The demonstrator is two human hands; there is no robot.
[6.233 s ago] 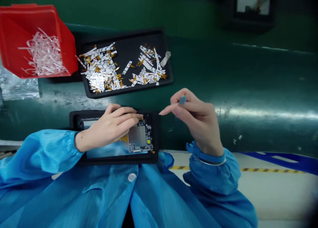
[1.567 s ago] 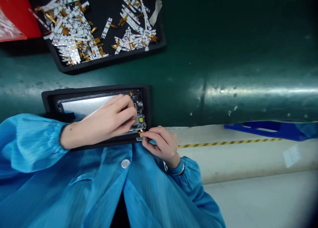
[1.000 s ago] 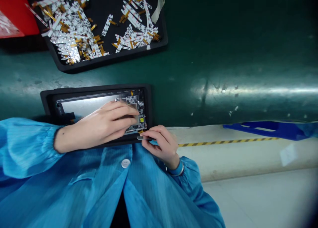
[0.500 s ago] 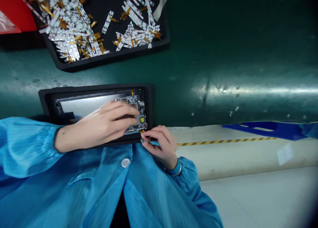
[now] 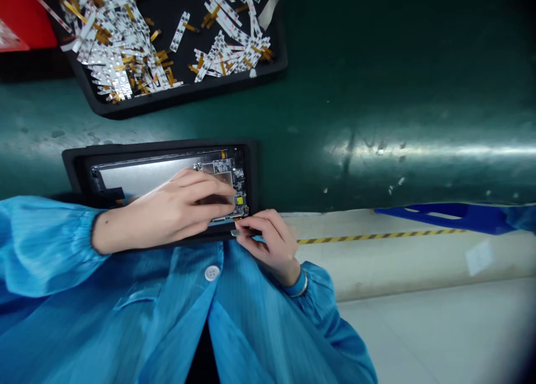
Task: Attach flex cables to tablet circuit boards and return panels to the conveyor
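An opened tablet (image 5: 142,176) lies in a black foam tray (image 5: 75,174), its silver back plate and circuit board (image 5: 239,184) showing. My left hand (image 5: 178,205) rests across it, fingers stretched and slightly apart over the board, holding nothing. At the tray's lower right corner, my right hand (image 5: 270,239) is closed on a slim metal tool (image 5: 238,233), whose flat grey end points left; its exact kind is unclear. The thumb and index fingertips sit beside a small amber flex cable (image 5: 238,219) at the board's edge. Part of the board is hidden under my left fingers.
Beyond the tablet stands a black tray (image 5: 184,96) with many white strips (image 5: 125,49) bearing amber flex tails. A red bin (image 5: 29,15) is at the upper left. The green tabletop (image 5: 377,94) stretches right; a blue plastic object (image 5: 444,217) lies past its near edge.
The metal tool's grey end has shifted slightly left and up, along with my right fingertips. My left hand stays nearly in place. The whole view has moved a little.
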